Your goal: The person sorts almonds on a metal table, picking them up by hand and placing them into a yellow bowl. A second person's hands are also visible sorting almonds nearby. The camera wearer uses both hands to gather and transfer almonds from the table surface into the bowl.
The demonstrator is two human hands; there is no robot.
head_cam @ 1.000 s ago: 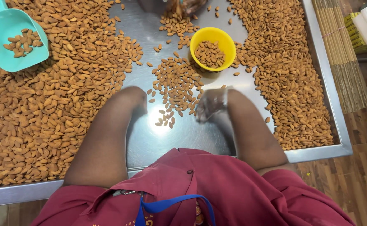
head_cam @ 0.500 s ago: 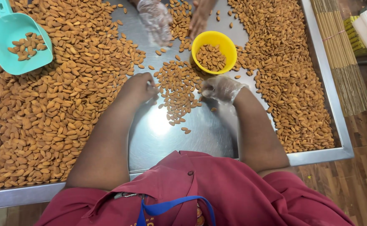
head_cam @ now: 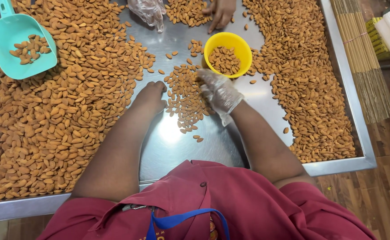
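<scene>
**Sorting almonds on steel tray: both hands moved up the table**

Comparing with the view half a second ago, both of the person's hands have shifted further up the steel tray [head_cam: 168,138], toward the far side. The left hand [head_cam: 150,95], bare, now lies palm down at the left edge of the small central patch of almonds [head_cam: 186,95], fingers loosely curled onto the metal; whether any almond is under it cannot be told. The right hand [head_cam: 219,91], in a clear plastic glove, rests spread open on the right edge of the same patch, fingertips close to the yellow bowl [head_cam: 227,53]; it grips nothing visible. The bowl and the teal scoop [head_cam: 19,46] lie much as before.

Count:
- One yellow bowl, partly filled with almonds.
- One teal scoop at upper left, holding a few almonds.
- Two large almond heaps, the left heap [head_cam: 57,115] and the right heap [head_cam: 310,89], plus the small central patch.
- Two hands of a co-worker at the far edge: a gloved hand [head_cam: 148,11] and a bare hand [head_cam: 221,13].
- One bundle of thin sticks [head_cam: 359,62] outside the tray's right rim.
</scene>
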